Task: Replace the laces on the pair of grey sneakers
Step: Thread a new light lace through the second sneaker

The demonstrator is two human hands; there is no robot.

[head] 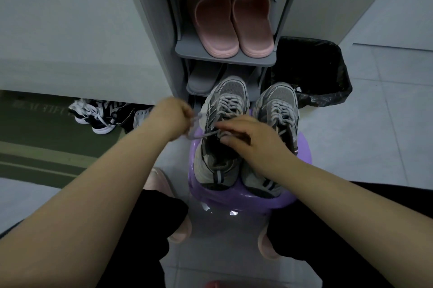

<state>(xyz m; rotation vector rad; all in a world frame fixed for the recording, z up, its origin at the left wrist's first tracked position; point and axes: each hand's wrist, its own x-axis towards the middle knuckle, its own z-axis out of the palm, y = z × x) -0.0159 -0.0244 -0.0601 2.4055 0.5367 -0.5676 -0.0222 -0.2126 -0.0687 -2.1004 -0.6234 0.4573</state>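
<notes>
Looking down, head view: left hand (174, 115) curled tight round grey lace (199, 134), drawing it out sideways. Right hand (248, 137) pinches same lace at crossing on left sneaker (230, 91), steadying shoe. Hands apart. Both sneakers sit toes-away on purple stool (302, 154) between my knees.

Best to pull level with eyelet, one row at a time (a yank could drag shoe off stool).

Count: two grey sneakers, right sneaker (280, 98) fully laced; two pink slippers (215, 23); one black bin bag (311, 67).

Left hand (172, 115) fingertips hidden, mat (35, 137) lettering unreadable — grey slipper (202, 79) half under shelf (225, 57)
</notes>
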